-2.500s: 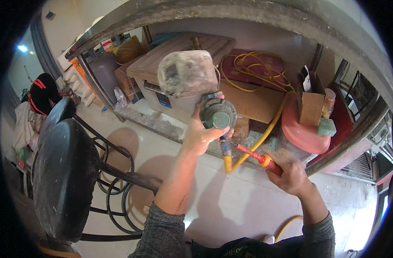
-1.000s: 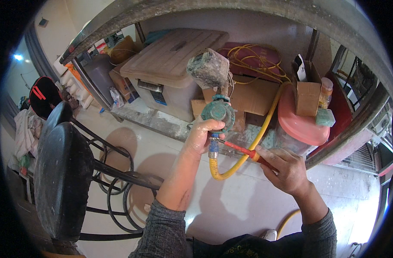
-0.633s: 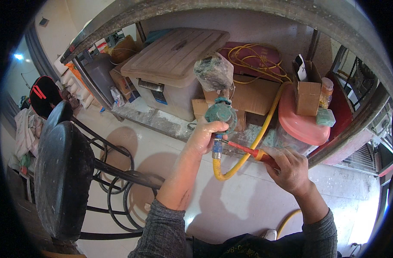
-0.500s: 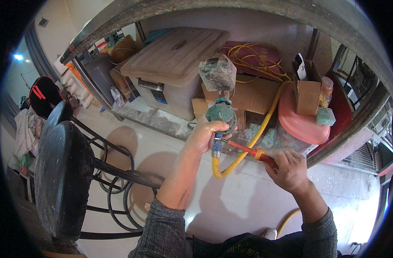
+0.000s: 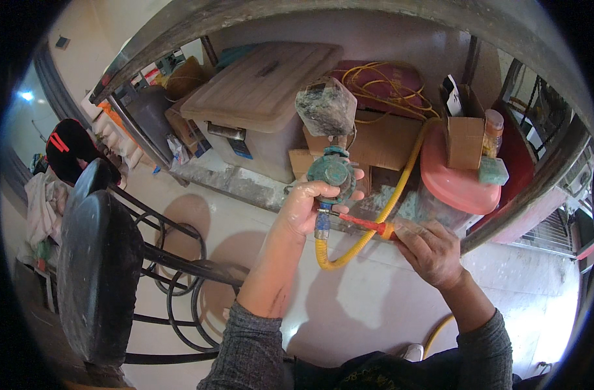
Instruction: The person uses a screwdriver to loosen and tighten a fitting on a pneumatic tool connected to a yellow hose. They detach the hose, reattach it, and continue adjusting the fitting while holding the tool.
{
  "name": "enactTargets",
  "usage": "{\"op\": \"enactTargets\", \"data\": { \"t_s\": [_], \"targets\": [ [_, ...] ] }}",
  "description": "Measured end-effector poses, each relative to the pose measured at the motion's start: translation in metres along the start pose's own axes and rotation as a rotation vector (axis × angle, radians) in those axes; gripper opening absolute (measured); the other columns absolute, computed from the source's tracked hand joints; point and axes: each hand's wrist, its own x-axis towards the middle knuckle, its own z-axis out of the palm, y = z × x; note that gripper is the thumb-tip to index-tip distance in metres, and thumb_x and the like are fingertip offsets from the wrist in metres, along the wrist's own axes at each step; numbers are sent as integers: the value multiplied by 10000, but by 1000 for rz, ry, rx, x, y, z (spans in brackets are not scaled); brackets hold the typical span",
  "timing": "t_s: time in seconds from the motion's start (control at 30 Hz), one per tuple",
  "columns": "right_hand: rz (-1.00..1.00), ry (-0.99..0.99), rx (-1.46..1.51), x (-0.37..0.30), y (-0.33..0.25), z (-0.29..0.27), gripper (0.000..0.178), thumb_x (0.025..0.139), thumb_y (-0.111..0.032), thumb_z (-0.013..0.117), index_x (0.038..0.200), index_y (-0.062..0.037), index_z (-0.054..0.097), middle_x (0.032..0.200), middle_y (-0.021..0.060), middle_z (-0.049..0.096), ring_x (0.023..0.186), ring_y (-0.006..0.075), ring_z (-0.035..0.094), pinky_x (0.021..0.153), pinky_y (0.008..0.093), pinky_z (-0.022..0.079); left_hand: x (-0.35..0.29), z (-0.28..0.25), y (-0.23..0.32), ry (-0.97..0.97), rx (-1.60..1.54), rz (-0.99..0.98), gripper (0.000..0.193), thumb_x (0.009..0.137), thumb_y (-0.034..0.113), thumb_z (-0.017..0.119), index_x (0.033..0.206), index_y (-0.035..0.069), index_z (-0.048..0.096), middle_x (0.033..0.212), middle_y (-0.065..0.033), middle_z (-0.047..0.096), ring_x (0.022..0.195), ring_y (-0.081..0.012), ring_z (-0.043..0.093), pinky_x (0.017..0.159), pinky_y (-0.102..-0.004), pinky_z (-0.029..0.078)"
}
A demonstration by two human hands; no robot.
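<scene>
My left hand (image 5: 301, 203) is wrapped round a worn green gas regulator (image 5: 332, 171), thumb across its near side and fingertips showing beyond. A dirty, block-shaped grey knob (image 5: 327, 107) sits on top of it. From the regulator's blue lower fitting (image 5: 323, 220), a yellow hose (image 5: 359, 255) loops down and back up to the right. A small metal hose clamp (image 5: 330, 212) rings the fitting. My right hand (image 5: 432, 251) grips the handle of a red and orange screwdriver (image 5: 367, 225). Its shaft points left, with the tip at the clamp; whether it sits in the screw is too small to tell.
Behind stands a lidded plastic storage bin (image 5: 261, 91) on a low shelf, beside flattened cardboard (image 5: 391, 140). At right, a pink-lidded tub (image 5: 456, 166) bears an open carton (image 5: 466, 140). Black round stools (image 5: 102, 279) stand at left; a steel-edged tabletop (image 5: 375, 8) overhangs the shelf.
The regulator and both hands have shifted slightly left in the picture. My right hand's fingers have changed their hold on the screwdriver handle, with its tip still at the clamp.
</scene>
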Motion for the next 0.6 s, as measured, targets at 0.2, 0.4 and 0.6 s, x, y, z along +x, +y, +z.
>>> {"op": "enactTargets", "data": {
  "t_s": [0.2, 0.4, 0.6],
  "targets": [
    [-53, -43, -41, -2, -1, -7, 359, 672, -113, 638, 1027, -61, 624, 974, 49, 662, 766, 178, 617, 594, 279, 512, -2, 7, -9, 63, 55, 21, 567, 683, -50, 542, 1240, 1, 446, 1141, -230, 564, 973, -366, 618, 832, -426, 556],
    [-37, -21, -19, -7, -7, -9, 310, 665, -108, 749, 939, -35, 622, 861, 73, 668, 662, 204, 620, 561, 294, 518, -4, 12, -13, 90, 65, -18, 559, 677, -60, 541, 1226, -8, 451, 1106, -214, 579, 960, -351, 623, 856, -447, 539],
    [-8, -134, 12, -19, -10, -10, 334, 690, -104, 641, 1014, -32, 606, 979, 60, 650, 743, 172, 629, 562, 281, 518, -6, 9, -33, 128, 120, -125, 537, 666, -88, 510, 1194, -4, 452, 1087, -191, 586, 941, -337, 628, 859, -424, 533]
  ]
}}
